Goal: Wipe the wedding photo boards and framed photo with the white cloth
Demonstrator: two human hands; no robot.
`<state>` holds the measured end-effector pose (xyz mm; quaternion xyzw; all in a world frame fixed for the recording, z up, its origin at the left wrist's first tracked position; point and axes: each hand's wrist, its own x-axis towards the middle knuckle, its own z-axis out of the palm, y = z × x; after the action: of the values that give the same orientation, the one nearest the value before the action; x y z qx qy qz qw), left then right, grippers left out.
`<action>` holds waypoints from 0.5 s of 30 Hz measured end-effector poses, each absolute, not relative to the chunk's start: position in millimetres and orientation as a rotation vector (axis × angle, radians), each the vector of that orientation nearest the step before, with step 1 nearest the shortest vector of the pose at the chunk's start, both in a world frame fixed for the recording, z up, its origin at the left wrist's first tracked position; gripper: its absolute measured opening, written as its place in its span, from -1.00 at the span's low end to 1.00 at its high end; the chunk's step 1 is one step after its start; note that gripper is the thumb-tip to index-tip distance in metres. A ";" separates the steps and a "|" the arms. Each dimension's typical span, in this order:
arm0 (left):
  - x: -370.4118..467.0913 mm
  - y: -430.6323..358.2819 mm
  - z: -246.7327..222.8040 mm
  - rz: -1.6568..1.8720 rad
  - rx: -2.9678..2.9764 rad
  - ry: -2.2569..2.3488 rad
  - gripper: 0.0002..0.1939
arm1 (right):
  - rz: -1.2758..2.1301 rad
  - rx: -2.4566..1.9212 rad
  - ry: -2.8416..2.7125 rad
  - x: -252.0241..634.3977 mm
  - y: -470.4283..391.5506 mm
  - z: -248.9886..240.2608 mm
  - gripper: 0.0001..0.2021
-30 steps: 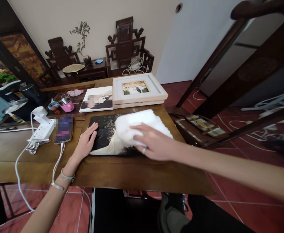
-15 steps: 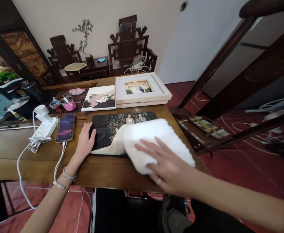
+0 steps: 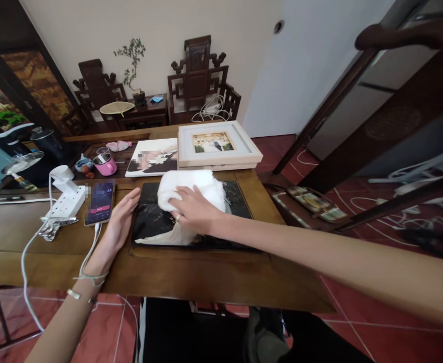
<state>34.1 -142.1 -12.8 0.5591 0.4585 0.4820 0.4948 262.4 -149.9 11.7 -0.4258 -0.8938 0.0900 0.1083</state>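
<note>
Datum: a dark photo panel lying flat on a wooden table, 12 o'clock pointing away from the wearer. Right hand, entering from 4 o'clock, laid over a bunched white cloth on the panel — firmness of grip not determinable. Left hand at 9 o'clock, fingers extended, just beside the panel's edge — contact unclear. Beyond it, at 9, a phone with cable attached, then a white power strip. Pink mug at 10. Unframed print at 11, adjoining a pale-framed picture between 12 and 1. Wooden chair at 12, well apart.
</note>
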 end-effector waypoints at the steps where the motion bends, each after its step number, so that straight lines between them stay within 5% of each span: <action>1: 32.5 -144.7 -7.4 1.151 1.317 1.072 -0.40 | 0.233 -1.188 -2.647 254.4 -152.6 12.1 -0.66; 8: 40.3 -178.2 54.6 1.209 1.095 0.990 -0.22 | -0.012 -0.884 -2.672 234.2 -204.0 32.3 -0.50; 15: 66.4 -208.9 104.7 1.341 0.947 0.717 -0.35 | -0.092 -0.737 -2.355 265.3 -221.6 63.5 -0.67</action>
<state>66.4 -208.9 104.7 0.4127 0.3122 0.5844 0.6250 265.3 -221.6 63.5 -0.2818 -0.9003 -0.0354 0.3300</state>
